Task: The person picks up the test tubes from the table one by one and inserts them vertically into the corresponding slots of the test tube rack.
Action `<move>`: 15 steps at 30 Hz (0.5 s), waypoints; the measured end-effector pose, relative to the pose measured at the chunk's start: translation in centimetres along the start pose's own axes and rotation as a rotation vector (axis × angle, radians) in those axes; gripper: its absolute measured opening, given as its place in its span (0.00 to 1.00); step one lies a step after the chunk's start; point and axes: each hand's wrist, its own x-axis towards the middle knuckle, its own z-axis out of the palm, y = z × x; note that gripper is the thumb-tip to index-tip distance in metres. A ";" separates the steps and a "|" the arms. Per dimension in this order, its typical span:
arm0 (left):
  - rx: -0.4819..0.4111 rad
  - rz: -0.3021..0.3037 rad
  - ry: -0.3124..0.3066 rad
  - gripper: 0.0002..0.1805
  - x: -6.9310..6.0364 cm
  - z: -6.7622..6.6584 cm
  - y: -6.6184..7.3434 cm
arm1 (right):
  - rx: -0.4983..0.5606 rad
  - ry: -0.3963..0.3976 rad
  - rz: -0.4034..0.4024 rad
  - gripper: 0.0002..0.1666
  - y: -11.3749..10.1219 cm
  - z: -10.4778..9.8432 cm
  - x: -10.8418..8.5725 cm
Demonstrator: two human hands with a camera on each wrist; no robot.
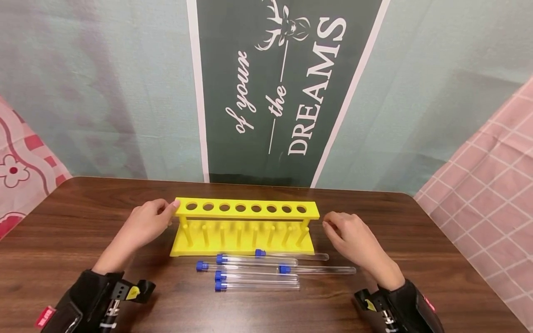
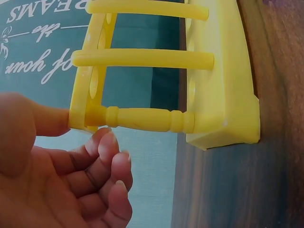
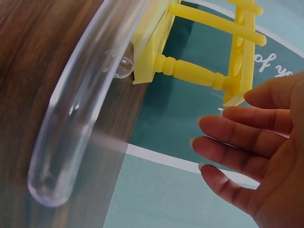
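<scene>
A yellow test tube rack [image 1: 247, 214], with a row of round holes in its upper board and pegs below, stands upright on the table. My left hand [image 1: 151, 221] pinches the left end of the upper board; in the left wrist view the thumb [image 2: 53, 122] lies on top and curled fingers sit beneath. Just beyond the rack's right end is my right hand [image 1: 354, 238], holding nothing, its fingers [image 3: 232, 135] loosely bent near the board's corner. Several clear test tubes with blue caps [image 1: 262, 286] lie sideways in front of the rack, and one tube [image 3: 71, 123] looms close in the right wrist view.
The dark wooden table [image 1: 62, 240] ends at a back edge behind the rack. A hanging cloth [image 1: 266, 138] with printed lettering covers the background, and pink patterned cloths [image 1: 491, 199] hang at both sides.
</scene>
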 end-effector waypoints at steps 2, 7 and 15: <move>-0.015 -0.004 -0.005 0.27 0.0 0.0 0.0 | 0.007 -0.015 0.009 0.01 -0.2 -0.1 0.0; -0.041 -0.008 -0.013 0.26 0.1 0.1 -0.1 | 0.016 -0.050 0.024 0.02 -0.6 -0.2 -0.1; -0.061 -0.013 -0.021 0.26 0.1 0.3 -0.3 | 0.034 -0.082 0.004 0.03 -1.0 -0.1 -0.1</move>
